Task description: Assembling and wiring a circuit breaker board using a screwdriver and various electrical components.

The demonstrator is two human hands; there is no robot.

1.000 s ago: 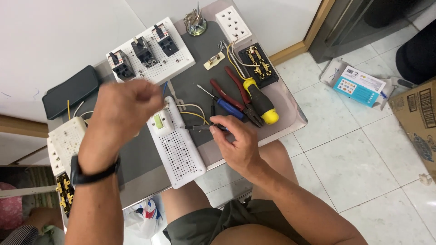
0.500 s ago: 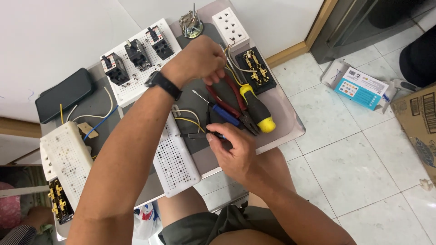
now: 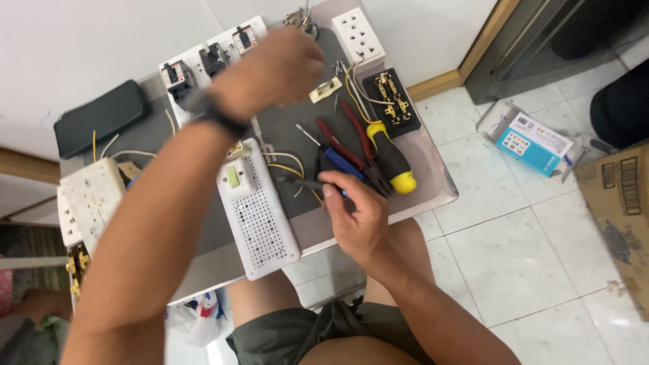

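My right hand pinches a thin dark screwdriver whose tip points left toward the yellow wires beside a long white perforated housing. My left hand, blurred with fingers curled, is stretched over the far part of the grey table, near a small white part and a metal piece. I cannot tell if it holds anything. A dark watch is on that wrist.
Red-handled pliers, a blue-handled tool and a yellow-black screwdriver lie at the right. Behind them are a black socket module, a white socket plate and a breaker board. A cardboard box stands on the floor.
My left hand has swung from the near left of the table up and across to its far side. My right hand has stayed in place on the screwdriver.
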